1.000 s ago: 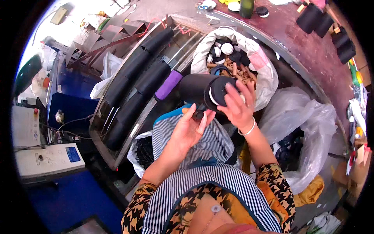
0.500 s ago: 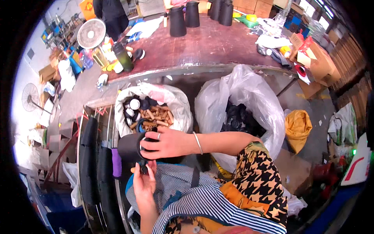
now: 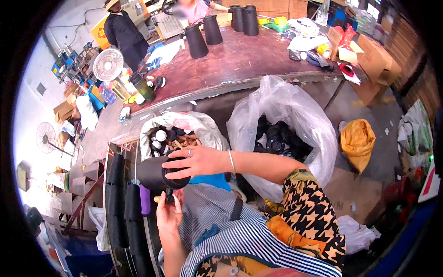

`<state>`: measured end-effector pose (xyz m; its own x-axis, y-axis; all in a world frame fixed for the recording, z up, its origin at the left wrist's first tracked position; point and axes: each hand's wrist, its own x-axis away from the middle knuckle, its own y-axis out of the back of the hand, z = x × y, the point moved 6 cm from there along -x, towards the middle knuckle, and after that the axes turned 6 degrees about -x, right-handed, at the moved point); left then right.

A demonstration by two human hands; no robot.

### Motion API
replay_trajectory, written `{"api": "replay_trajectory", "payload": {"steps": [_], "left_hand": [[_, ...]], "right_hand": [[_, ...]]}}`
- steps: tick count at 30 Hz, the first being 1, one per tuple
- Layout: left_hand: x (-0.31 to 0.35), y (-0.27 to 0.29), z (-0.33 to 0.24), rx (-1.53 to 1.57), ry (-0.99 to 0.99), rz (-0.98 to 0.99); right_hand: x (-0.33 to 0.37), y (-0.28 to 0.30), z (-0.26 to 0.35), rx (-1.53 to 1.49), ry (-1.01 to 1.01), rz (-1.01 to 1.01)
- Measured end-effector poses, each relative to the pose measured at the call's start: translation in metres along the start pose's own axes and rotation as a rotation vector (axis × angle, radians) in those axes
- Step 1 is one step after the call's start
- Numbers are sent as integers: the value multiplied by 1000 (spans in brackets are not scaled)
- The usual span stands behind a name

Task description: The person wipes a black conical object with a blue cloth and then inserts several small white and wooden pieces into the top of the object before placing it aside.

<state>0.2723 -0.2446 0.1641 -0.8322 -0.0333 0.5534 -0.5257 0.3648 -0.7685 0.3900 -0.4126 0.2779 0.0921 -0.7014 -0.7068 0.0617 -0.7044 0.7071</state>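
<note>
A black jug (image 3: 150, 173) lies on its side in front of me, one end pointing left. My right hand (image 3: 199, 161) spreads its fingers over the jug's right end and grips it. Below that end, my left hand (image 3: 169, 217) pinches a small black part (image 3: 169, 195) against the jug's underside. An orange-brown tip sticks out left of the left fingers. Whether the small part is fixed to the jug is hidden by my fingers.
Beyond the jug stands a white sack (image 3: 210, 127) of brown tubes and black and white parts. A clear plastic bag (image 3: 318, 138) of black parts is right of it. Several black jugs (image 3: 197, 42) stand on the red table (image 3: 221, 69). Black cylinders (image 3: 117, 207) fill a left rack.
My view has tilted, showing more of the far table and two people there. Both hands keep hold of the jug and the small part. Blue material now shows below my right wrist.
</note>
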Motion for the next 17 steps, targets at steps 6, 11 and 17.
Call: {"api": "replay_trajectory", "payload": {"steps": [6,11,17], "left_hand": [[-33,-15,4,70,-54,-11],[-58,-17,-12,-91,-373,-188],[-131,-14,-48,-348,-480,-254]], "right_hand": [[29,-31,-19,80,-692,-98],[13,-61,-27,-352,-898,-264],[36,-98,-125,-495,-678,-290]]}}
